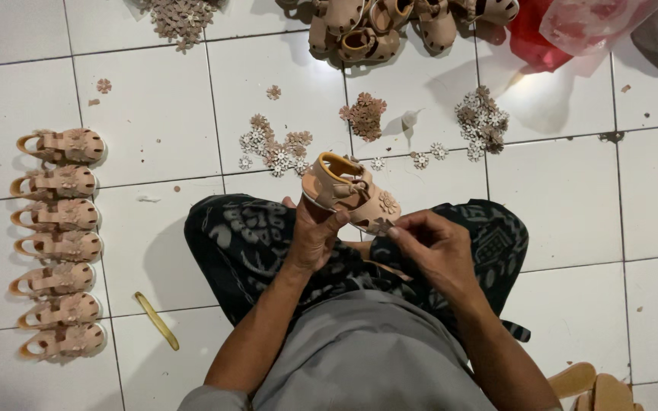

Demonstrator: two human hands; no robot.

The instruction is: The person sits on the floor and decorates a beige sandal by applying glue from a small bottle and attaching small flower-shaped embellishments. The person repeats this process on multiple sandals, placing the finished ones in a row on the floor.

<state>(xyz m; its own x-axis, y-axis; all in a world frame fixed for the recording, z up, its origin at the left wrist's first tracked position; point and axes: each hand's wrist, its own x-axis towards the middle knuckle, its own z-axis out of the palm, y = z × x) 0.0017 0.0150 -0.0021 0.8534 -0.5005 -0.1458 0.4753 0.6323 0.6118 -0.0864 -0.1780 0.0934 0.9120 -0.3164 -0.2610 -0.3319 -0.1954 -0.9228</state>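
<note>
You're sitting cross-legged on a white tiled floor (154, 144), camera looking straight down over your lap.

Far left: a column of seven tan sandals (59, 243), lined up one under another w/ heels pointing left. Each seems to carry a flower on the strap, so that reads as the finished row, kept apart from the rest. Just right of it, a yellow strip (157, 320) lies alone on the tile, nr your left knee.

Top left-centre: a heap of brownish flowers (183, 19). Lower, in front of your knees, more flowers lie in loose clusters, brown and white mixed (276, 148), a brown bunch (365, 116), a white-ish bunch (481, 118). They sit within arm's reach, prob. so you can pick w/o shifting.

Centre: your left hand (315, 232) is closed round the sandal (350, 194), gripping it from below at the sole and tilting it, toe end toward the other hand, above your lap. One flower already shows on its front.

Your right hand (434, 247) is pinched narrow, thumb and forefinger on a small dark flower (381, 225) touching the sandal's toe edge.

Top centre-right: a pile of bare sandals (390, 27), then a red bag (535, 38) under clear plastic (595, 23). Bottom right corner: more tan pieces (592, 388), cut off by the frame; can't tell what they are.
</note>
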